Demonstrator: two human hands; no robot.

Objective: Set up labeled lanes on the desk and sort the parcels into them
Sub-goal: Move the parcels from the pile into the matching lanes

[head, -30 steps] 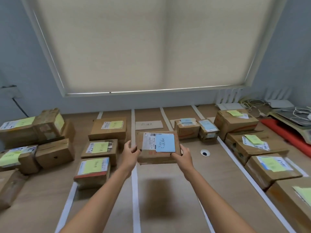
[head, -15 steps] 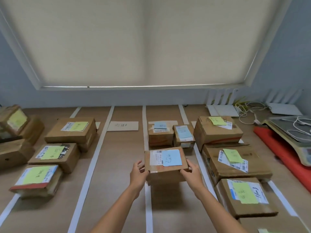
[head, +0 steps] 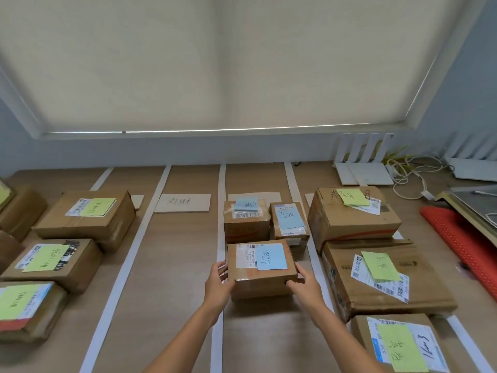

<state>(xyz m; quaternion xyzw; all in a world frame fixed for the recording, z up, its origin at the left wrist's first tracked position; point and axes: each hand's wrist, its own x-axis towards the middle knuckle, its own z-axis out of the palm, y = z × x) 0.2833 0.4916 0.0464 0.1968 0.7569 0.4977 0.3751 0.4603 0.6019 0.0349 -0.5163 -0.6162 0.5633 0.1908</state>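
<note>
A small cardboard parcel with a blue sticky note (head: 262, 267) is between my two hands. It is low in the lane between two white tape strips, just in front of two other blue-note parcels (head: 246, 220) (head: 289, 220). My left hand (head: 219, 285) holds its left side and my right hand (head: 305, 285) grips its front right corner. A cardboard lane label (head: 183, 202) lies at the head of the lane to the left, which holds no parcels.
Parcels with green notes (head: 88, 216) fill the left lane, and larger green-note parcels (head: 376, 275) fill the right lane. White tape strips (head: 129, 259) divide the desk. Routers (head: 363, 170), cables and a red mat (head: 462, 238) sit at the far right.
Both hands carried the blue-note parcel to the right and down into the lane behind the two blue-note parcels. The view has swung right, so the left parcels sit nearer the frame edge.
</note>
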